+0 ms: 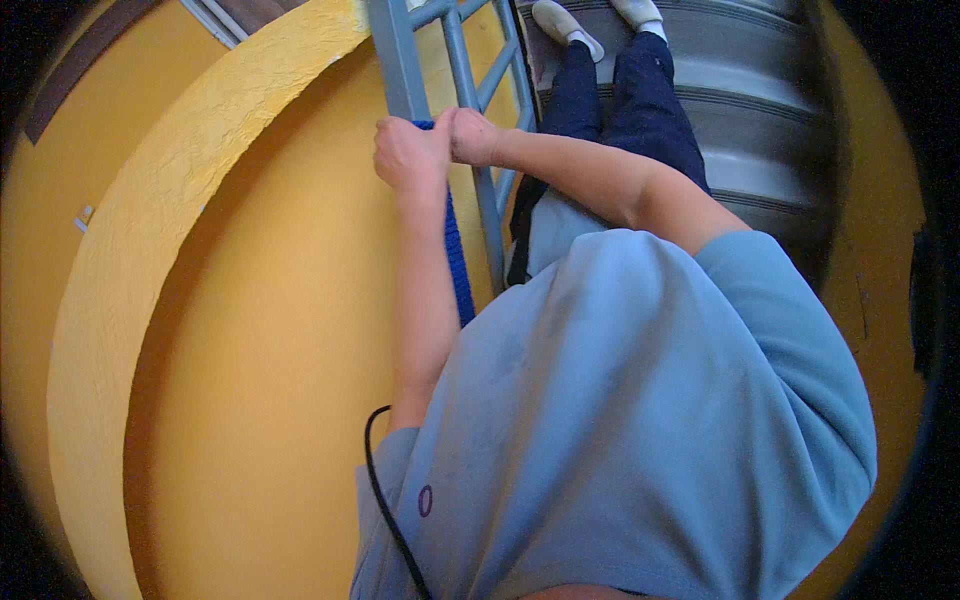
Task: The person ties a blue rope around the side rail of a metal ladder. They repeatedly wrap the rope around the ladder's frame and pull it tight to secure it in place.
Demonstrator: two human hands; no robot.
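Observation:
A length of blue textured cloth (457, 250) runs along the grey metal handrail (398, 60), from between my hands down to where my shirt hides it. My left hand (408, 152) is closed over the top of the rail, and a bit of the blue cloth shows by its thumb. Close against it on the right, my right hand (474, 136) is also closed at the cloth's upper end. Its fingertips are hidden, so the exact grip cannot be made out. Above both hands the rail is bare grey metal.
Grey stairs (755, 130) with ridged step edges lie under my feet in light shoes (566, 25). Grey railing bars (462, 70) stand left of my legs. Beyond the rail is a yellow wall (270, 350) with a thick curved ledge (115, 290). A black cable (378, 470) hangs beside my shirt.

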